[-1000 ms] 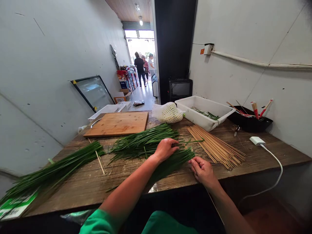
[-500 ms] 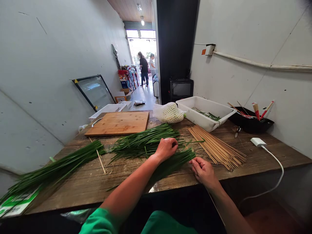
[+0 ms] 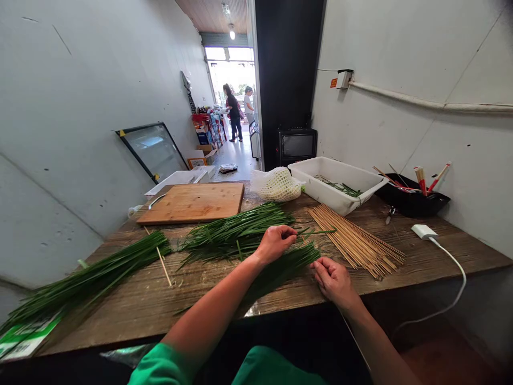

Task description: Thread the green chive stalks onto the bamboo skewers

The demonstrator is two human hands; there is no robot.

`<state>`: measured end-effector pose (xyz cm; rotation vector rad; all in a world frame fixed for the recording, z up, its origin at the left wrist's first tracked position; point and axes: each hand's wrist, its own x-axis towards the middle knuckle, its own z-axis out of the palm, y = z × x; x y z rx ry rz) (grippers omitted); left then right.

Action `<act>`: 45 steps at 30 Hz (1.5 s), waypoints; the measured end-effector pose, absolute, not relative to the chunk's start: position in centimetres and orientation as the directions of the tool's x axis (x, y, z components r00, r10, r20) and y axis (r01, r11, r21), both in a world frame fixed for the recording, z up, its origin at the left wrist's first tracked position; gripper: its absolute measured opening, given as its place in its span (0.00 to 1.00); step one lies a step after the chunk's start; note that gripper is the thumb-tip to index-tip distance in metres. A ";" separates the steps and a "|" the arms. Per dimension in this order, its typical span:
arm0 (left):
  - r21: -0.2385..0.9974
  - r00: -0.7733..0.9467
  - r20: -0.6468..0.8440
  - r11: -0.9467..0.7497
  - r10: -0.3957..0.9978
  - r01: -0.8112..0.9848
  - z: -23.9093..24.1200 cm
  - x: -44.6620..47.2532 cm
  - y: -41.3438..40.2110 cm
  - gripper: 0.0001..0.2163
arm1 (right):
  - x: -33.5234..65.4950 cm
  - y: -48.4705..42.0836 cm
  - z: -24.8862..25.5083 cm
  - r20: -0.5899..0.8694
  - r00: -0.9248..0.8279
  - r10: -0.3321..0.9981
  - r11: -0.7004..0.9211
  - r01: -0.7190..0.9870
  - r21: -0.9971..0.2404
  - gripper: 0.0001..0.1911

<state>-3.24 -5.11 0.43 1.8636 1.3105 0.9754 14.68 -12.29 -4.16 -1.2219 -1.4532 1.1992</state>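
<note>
My left hand [image 3: 276, 243] is above the green chives, thumb and fingertips pinched together; whatever is between them is too small to make out. Close to the cut ends of the near chive bundle [image 3: 276, 272], my right hand [image 3: 333, 277] has its fingers closed. A thin pale skewer [image 3: 356, 343] appears below that hand and runs back along the forearm, in line with the fingertips. Beyond my left hand lies a larger chive pile [image 3: 240, 227]. Loose bamboo skewers [image 3: 355, 240] are spread to the right.
More chives [image 3: 92, 278] lie at the left, beside a loose stick [image 3: 163, 266]. Along the back are a cutting board [image 3: 196, 202], a foam-netted bundle [image 3: 277, 184], a white tub [image 3: 336, 192] and a black bowl [image 3: 425, 203]. A charger [image 3: 425, 231] trails its cable over the edge.
My left hand has shifted slightly right, its fingers reaching out from a more curled pose. My right hand stays nearly in place. The view has moved a little.
</note>
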 end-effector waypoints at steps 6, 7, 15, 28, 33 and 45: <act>0.835 0.214 0.239 -0.313 0.947 0.452 0.3 -3.1 -5.2 0.08 | 14.8 -12.3 -4.2 0.053 -0.142 0.988 0.077 0.166 -0.983 0.18; 0.841 0.210 0.234 -0.306 0.949 0.447 0.3 -3.1 -5.2 0.08 | 14.8 -12.3 -4.3 0.057 -0.142 0.988 0.080 0.163 -0.983 0.18; 0.864 0.179 0.224 -0.280 0.958 0.418 0.5 -3.1 -5.2 0.10 | 14.8 -12.3 -4.3 0.071 -0.109 0.991 0.092 0.205 -0.974 0.17; 0.816 0.138 0.286 -0.317 0.948 0.484 0.6 -2.9 -5.5 0.06 | 14.7 -12.3 -4.5 0.059 -0.108 0.992 0.075 0.148 -0.986 0.19; 0.797 0.166 0.310 -0.351 0.936 0.492 0.6 -2.8 -5.6 0.05 | 14.7 -12.2 -4.6 0.078 -0.092 0.993 0.093 0.171 -0.981 0.19; 0.807 0.180 0.323 -0.370 0.929 0.459 0.6 -2.7 -5.6 0.05 | 14.6 -12.3 -4.2 0.069 -0.106 0.992 0.088 0.179 -0.980 0.18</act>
